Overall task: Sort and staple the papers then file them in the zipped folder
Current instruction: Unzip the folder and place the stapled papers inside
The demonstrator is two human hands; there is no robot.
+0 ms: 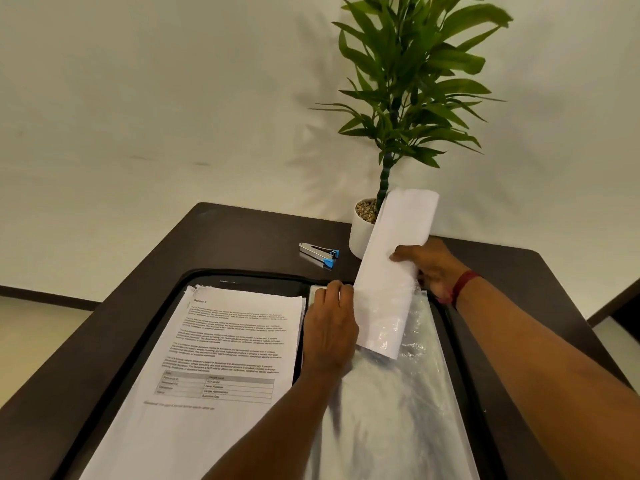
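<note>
1. Head view looks down on a dark brown wooden table [242, 233], where an open black zipped folder [242, 276] lies flat.
2. On the folder's left half rests a stack of white printed papers [225, 341]. It lies face up, showing paragraphs of text and a small grid, and its top-left corner is ragged.
3. The folder's right half carries clear plastic sleeves [408, 393], glossy and wrinkled.
4. The right hand [426, 268] grips a bent bundle of white paper sheets [391, 251] around its middle, with the thumb on the near face and the fingers behind.
5. The bundle stands tilted. Its upper end curls in front of the plant pot, and its lower end sits at the top of the sleeves, where wrinkled film appears to cover it.
6. The left hand [330, 327] lies back-up on the upper left edge of the sleeves, just beside the bundle. Its fingers reach forward with the tips bent down, and I cannot tell whether they pinch the plastic or only press on it.
7. A red thread band [462, 284] circles the right wrist.
8. A silver stapler with a blue end [319, 252] lies on the table beyond the folder.
9. Just right of the stapler stands a white pot holding a green leafy plant [360, 233], with pebbles on top.
</note>
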